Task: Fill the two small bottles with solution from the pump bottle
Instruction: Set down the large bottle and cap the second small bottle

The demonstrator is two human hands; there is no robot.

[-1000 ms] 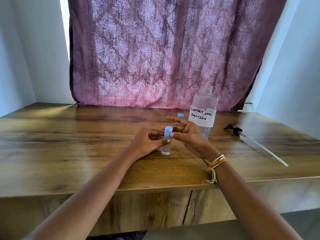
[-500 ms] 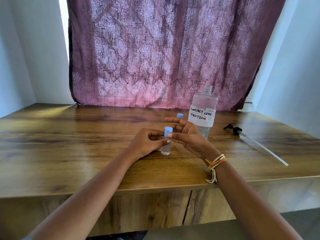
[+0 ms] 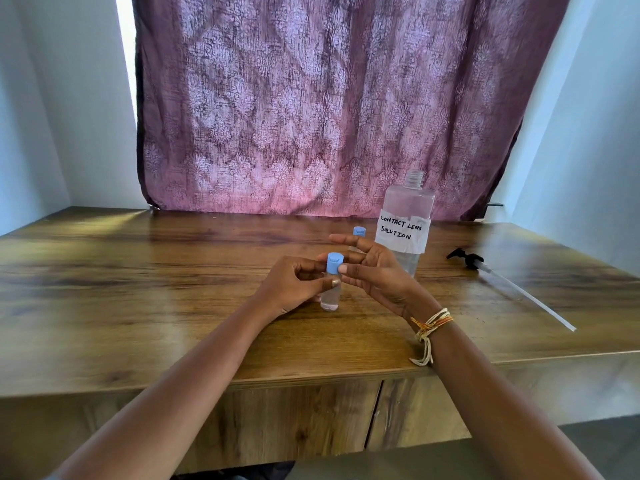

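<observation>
Both hands [image 3: 341,277] pinch the capped small bottle [image 3: 331,289].

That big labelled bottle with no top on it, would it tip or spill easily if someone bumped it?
Probably yes. The big bottle stands tall and narrow on the table, so a knock near its neck could topple it. Its mouth is open, the pump lying beside it, so liquid would likely spill. It looks like thin clear plastic, probably light.

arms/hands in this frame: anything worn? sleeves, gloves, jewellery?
No gloves; both forearms are bare as far as visible. The right hand has a bundle of orange, yellow and cream thread bands at the wrist, loose ends dangling. The left hand wears nothing visible.
</observation>
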